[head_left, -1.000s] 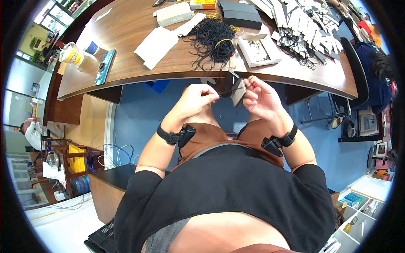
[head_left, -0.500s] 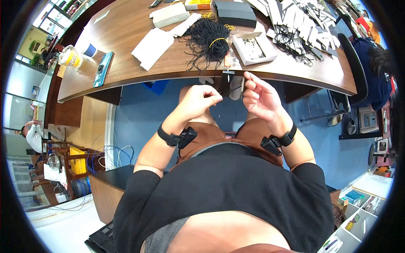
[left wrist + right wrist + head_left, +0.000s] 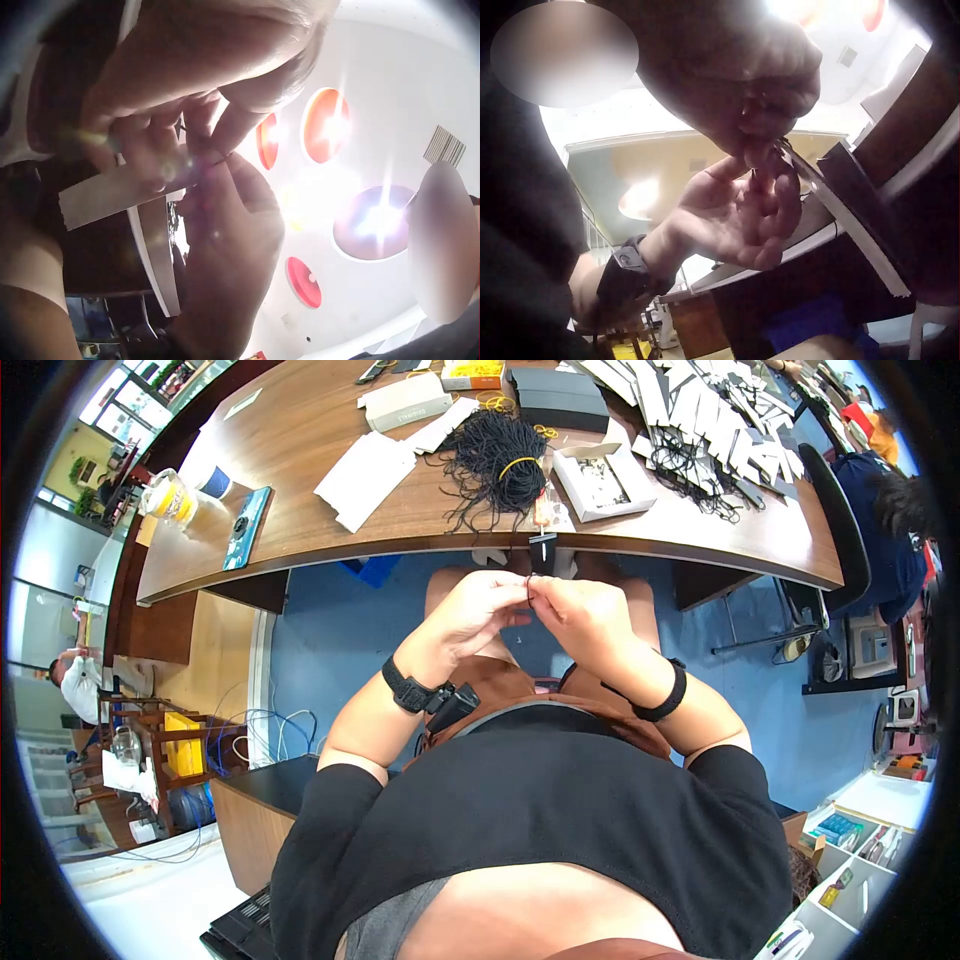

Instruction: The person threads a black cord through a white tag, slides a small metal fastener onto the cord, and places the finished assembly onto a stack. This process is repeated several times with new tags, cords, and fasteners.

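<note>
Both hands meet over the person's lap, just in front of the table edge. My left hand [image 3: 478,610] pinches a thin black cord [image 3: 530,588] between thumb and forefinger, its other fingers loosely bent. Against it, my right hand [image 3: 588,615] curls its fingers and pinches the same cord, a small loop of which shows between the fingertips. A pale flat tag [image 3: 124,196] sticks out from between the hands in the left wrist view. From the right wrist, the tag [image 3: 855,229] appears as a narrow slanting strip. The hands mostly hide it from the head camera.
A black piece with a white mark [image 3: 543,548] stands at the table edge. On the table [image 3: 290,450] lie a bundle of black cords [image 3: 500,460], a white open box [image 3: 603,480], a dark box [image 3: 558,400], a heap of corded tags [image 3: 710,430] and a phone [image 3: 247,528].
The right hand has moved left and turned over to meet the left hand. The tag, clearly visible earlier beside the right fingers, is now mostly hidden; the left hand has shifted slightly.
</note>
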Demonstrator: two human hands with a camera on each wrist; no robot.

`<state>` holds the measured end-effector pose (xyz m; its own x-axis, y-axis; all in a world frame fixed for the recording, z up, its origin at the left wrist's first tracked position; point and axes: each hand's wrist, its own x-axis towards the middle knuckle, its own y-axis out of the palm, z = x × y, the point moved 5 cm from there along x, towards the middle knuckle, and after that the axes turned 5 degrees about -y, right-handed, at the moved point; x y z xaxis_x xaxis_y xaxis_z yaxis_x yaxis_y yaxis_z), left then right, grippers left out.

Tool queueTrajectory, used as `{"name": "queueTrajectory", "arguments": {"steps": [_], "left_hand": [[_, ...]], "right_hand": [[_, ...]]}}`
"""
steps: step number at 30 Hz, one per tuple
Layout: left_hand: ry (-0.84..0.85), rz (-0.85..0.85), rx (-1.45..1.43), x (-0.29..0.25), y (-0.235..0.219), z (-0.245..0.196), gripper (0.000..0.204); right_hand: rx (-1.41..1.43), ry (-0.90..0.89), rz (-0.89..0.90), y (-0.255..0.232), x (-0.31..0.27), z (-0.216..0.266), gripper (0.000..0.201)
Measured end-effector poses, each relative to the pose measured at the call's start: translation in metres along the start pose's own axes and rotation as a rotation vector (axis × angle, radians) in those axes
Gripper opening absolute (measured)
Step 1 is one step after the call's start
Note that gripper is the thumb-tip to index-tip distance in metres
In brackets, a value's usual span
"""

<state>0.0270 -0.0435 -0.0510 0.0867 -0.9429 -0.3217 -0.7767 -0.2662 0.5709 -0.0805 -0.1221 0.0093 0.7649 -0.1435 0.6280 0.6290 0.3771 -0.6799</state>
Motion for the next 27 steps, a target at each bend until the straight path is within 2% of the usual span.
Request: {"name": "queueTrajectory", "arguments": {"steps": [3, 4, 5, 7, 8, 9, 10, 11, 12, 14, 15, 17, 18, 21, 24, 27], "left_hand": [[-0.109, 0.045, -0.181, -0.013, 0.013, -0.013, 0.017], [-0.075, 0.077, -0.111, -0.017, 0.014, -0.018, 0.02], [0.042, -0.011, 0.152, -0.02, 0.01, -0.026, 0.021], [0.27, -0.187, 0.682, -0.026, 0.005, -0.042, 0.025], [0.431, -0.303, 0.879, -0.029, 0.006, -0.046, 0.027], [0.552, -0.268, 0.855, -0.029, 0.013, -0.05, 0.041], [0.608, -0.204, 0.896, -0.031, 0.024, -0.051, 0.045], [0.663, -0.141, 0.935, -0.032, 0.035, -0.052, 0.049], [0.662, 0.004, 0.872, -0.025, 0.038, -0.043, 0.055], [0.358, 0.139, 0.596, -0.017, 0.031, -0.027, 0.043], [0.233, 0.209, 0.426, -0.015, 0.03, -0.023, 0.038], [0.223, 0.179, 0.345, -0.014, 0.034, -0.023, 0.038], [0.216, 0.164, 0.306, -0.014, 0.035, -0.023, 0.038], [0.23, 0.104, 0.371, -0.015, 0.036, -0.025, 0.037], [0.098, 0.126, 0.439, -0.015, 0.033, -0.025, 0.04], [0.088, 0.251, 0.31, -0.014, 0.042, -0.026, 0.04]], "right_hand": [[0.017, 0.051, -0.002, -0.004, 0.003, -0.003, 0.006], [0.055, 0.083, 0.013, -0.009, 0.008, -0.002, 0.006], [0.096, 0.115, 0.027, -0.014, 0.012, 0.0, 0.005], [0.364, 0.319, 0.046, -0.024, 0.017, -0.005, 0.008], [0.626, 0.467, 0.093, -0.024, 0.017, -0.008, 0.009], [0.886, 0.609, 0.138, -0.024, 0.018, -0.009, 0.01], [0.987, 0.686, 0.194, -0.029, 0.019, -0.007, 0.011], [1.039, 0.671, 0.188, -0.031, 0.021, -0.007, 0.01], [1.092, 0.656, 0.183, -0.032, 0.023, -0.006, 0.01], [1.097, 0.578, 0.171, -0.033, 0.025, -0.006, 0.006], [0.85, 0.442, 0.111, -0.04, 0.028, -0.008, 0.005], [0.353, 0.174, -0.005, -0.055, 0.033, -0.004, 0.005], [0.219, 0.18, -0.052, -0.058, 0.034, -0.002, 0.01], [-0.05, -0.014, -0.197, -0.063, 0.033, 0.002, 0.012], [-0.061, -0.115, -0.098, -0.067, 0.033, 0.004, 0.015], [-0.043, -0.178, -0.075, -0.072, 0.036, 0.006, 0.015]]}}
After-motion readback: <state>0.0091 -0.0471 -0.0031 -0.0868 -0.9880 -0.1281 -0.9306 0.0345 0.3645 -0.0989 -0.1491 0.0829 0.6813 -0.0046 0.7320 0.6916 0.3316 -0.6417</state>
